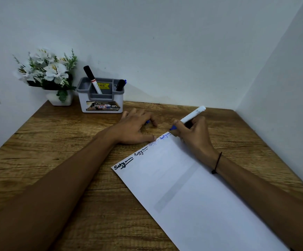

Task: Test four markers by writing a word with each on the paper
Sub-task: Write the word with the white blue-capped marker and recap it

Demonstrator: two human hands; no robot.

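**Writing the fourth word, blue marker on the paper**

Writing is going on at the far top corner of the paper (192, 187). The right hand (195, 136) has its fingers clamped on a white marker (190, 116) with a blue tip, and the tip sits right at the sheet's top edge. Four scribbled words run along that edge: two in black, a faint pale one, then a blue one by the tip. They look like a name starting with "S", but I can't read them for sure.

The left hand (136, 127) lies flat on the wooden worktop (56, 160) just beside the paper, fingers spread, with a bit of something blue peeking out under them.

Back by the wall, a grey and white holder (100, 98) has a black-capped marker (92, 79) leaning in it and two more caps (121, 85) at the right. Its yellow sticker reads "48.00", and the front label shows "42" and "OP". White flowers (46, 69) in a pot stand next to it. Plain pale walls, corner spot.
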